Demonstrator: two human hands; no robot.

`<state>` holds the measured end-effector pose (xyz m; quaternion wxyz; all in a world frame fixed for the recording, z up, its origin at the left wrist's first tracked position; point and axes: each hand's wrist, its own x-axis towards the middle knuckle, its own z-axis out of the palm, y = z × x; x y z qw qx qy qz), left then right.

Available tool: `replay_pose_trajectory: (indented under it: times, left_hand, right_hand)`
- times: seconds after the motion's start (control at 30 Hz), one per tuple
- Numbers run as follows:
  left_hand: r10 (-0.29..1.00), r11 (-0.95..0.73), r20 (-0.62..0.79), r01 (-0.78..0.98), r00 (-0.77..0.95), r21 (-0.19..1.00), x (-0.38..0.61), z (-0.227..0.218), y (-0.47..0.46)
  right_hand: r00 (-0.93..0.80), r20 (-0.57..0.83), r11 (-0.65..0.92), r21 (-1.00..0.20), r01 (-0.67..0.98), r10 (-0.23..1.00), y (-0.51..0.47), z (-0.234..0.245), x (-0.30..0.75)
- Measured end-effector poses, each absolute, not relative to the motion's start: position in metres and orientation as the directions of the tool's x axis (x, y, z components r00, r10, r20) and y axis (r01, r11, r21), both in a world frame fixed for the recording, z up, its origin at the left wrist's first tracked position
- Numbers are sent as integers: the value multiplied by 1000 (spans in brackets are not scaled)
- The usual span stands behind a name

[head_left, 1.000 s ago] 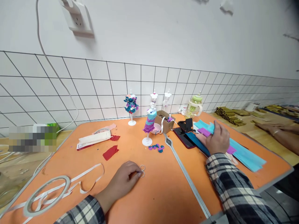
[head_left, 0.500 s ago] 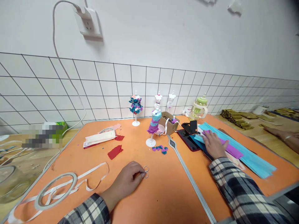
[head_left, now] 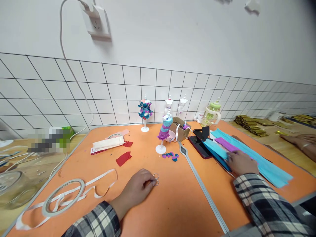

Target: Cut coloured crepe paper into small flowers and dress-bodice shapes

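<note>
My left hand (head_left: pixel 138 189) rests on the orange table (head_left: pixel 163 204), fingers curled over small metal scissors (head_left: pixel 156 178) whose two ring handles stick out. My right hand (head_left: pixel 240 162) lies on a stack of blue crepe paper (head_left: pixel 266 166) and purple crepe paper (head_left: pixel 228 144), its fingers gripping the near edge of the blue sheet. A small mannequin wrapped in blue and purple paper (head_left: pixel 165 130) stands mid-table, with cut blue and purple bits (head_left: pixel 171 155) at its base.
A tape roll with loose white ribbon (head_left: pixel 64 196) lies front left. Red paper scraps (head_left: pixel 123 158), a white packet (head_left: pixel 107 144), more mannequins (head_left: pixel 145 112), a cardboard box (head_left: pixel 181 130), a phone on a stand (head_left: pixel 203 133), a green bottle (head_left: pixel 211 113). Another person's hand (head_left: pixel 296 141) far right.
My right hand has slid along the paper stack toward me and closed on the blue sheet's edge. The left hand stays on the scissors. The view has shifted slightly.
</note>
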<state>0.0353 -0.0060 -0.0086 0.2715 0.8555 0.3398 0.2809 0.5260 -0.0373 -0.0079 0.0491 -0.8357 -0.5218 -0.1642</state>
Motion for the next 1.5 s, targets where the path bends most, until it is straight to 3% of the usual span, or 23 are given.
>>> replay_pose_trajectory:
  times: [0.07,0.17,0.27,0.43,0.63,0.7,0.77,0.9,1.07,1.13,1.23,1.3,1.37,1.5]
  left_hand:
    - [736,-621,298,432,608,655,35,-8,-7]
    - [741,-620,298,440,602,650,35,-8,-6]
    - [742,-620,297,447,601,644,35,-8,-6]
    - [746,-616,295,453,597,645,34,-9,-5]
    - [743,-616,296,439,601,654,34,-6,-7]
    - [741,-615,296,432,603,660,33,-5,-8]
    - [739,-613,294,425,606,666,33,-4,-9]
    - [726,-617,296,398,620,679,32,-3,-11]
    - [659,-632,308,283,686,721,26,16,-24]
    - [712,-472,216,227,668,852,26,32,-37]
    - [762,-37,5,35,648,999,33,60,-59]
    - [703,202,-83,-88,706,975,42,75,-69]
    - [720,329,-100,-211,687,920,53,84,-73]
    - [867,358,-159,-369,472,858,66,79,-67]
  right_hand:
    - [330,319,-385,128,914,888,-36,-6,507]
    - [199,179,-232,188,954,964,-31,-4,482]
    - [292,126,-314,211,926,948,-21,0,472]
    - [449,137,-467,151,871,883,-13,28,488]
    - [616,138,-616,-47,786,776,-24,66,502]
    - [610,206,-611,-63,789,765,-32,71,501]
    - [642,296,-613,-197,766,707,-40,72,499]
    - [740,346,-513,-551,658,577,-54,69,498]
    - [704,338,-278,-746,605,625,-79,50,463]
    - [654,298,-26,-899,438,695,-92,40,430]
    - [591,191,49,-968,247,784,-108,30,368]
    - [401,116,60,-987,150,909,-111,26,327]
    - [222,102,79,-991,111,970,-111,22,291]
    - [-15,45,45,-999,-1,999,-107,9,242]
